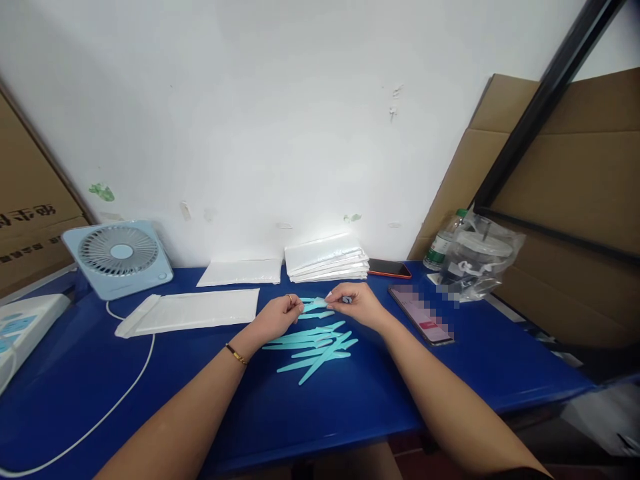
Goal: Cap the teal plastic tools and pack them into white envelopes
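Note:
My left hand (277, 318) is closed, thumb and forefinger pinching the left end of a slim turquoise eyebrow razor (316, 304). At the razor's other end, my right hand (358, 305) pinches the wider, paler head between thumb and fingertips. Just below the hands lies a loose pile of similar turquoise razors (320, 357), several crossing one another at different angles. One more razor (320, 315) rests on the table right under the held one. The fingers partly hide both ends of the held razor.
On the blue table (280, 420) lie a long white packet (200, 312), a flat white packet (240, 272) and a stack of white packets (327, 259). A blue fan (120, 257) stands left with its cable. Two phones (423, 317), a bottle (443, 243) and a bagged cup (477, 263) are right.

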`<action>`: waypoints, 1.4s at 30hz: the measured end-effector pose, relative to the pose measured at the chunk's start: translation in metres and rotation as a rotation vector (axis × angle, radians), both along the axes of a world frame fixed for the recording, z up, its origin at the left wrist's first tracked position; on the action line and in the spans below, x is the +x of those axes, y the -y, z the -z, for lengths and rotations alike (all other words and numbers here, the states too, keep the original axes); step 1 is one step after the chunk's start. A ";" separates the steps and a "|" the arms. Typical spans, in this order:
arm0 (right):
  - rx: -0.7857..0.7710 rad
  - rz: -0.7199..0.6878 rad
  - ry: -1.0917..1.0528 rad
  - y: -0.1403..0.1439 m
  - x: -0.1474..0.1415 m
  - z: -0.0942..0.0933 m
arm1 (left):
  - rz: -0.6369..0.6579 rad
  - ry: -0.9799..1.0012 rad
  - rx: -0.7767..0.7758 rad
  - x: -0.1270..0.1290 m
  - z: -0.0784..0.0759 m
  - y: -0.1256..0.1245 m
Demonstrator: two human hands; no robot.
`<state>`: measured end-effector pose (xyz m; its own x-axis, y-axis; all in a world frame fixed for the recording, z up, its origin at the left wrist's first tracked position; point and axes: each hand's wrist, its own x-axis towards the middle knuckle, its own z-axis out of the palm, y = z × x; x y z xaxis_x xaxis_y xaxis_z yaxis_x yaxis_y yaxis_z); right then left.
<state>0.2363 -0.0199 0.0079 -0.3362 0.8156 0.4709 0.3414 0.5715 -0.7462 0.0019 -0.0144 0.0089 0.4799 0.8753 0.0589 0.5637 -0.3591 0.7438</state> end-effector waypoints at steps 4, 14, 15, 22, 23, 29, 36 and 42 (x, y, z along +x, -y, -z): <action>0.009 0.041 -0.036 -0.003 0.012 -0.003 | -0.026 0.003 0.003 -0.003 0.002 -0.004; -0.008 0.023 -0.001 -0.002 0.008 -0.001 | -0.006 0.030 0.007 -0.002 -0.001 -0.001; -0.013 0.014 0.009 -0.001 0.004 0.000 | 0.000 0.033 0.007 -0.001 -0.001 -0.001; -0.027 0.198 0.218 -0.001 0.025 -0.012 | -0.083 -0.154 0.139 -0.003 0.004 -0.006; -0.041 0.273 0.287 -0.002 0.031 -0.014 | -0.102 -0.193 0.177 -0.004 0.005 -0.006; -0.162 0.490 0.712 -0.010 0.041 -0.005 | -0.021 -0.233 0.297 -0.002 0.000 0.002; -0.173 0.505 0.927 -0.007 0.020 0.002 | 0.156 -0.301 0.111 0.002 -0.002 0.012; -0.139 0.512 0.851 -0.005 0.018 0.001 | 0.088 -0.245 0.069 0.002 0.003 0.009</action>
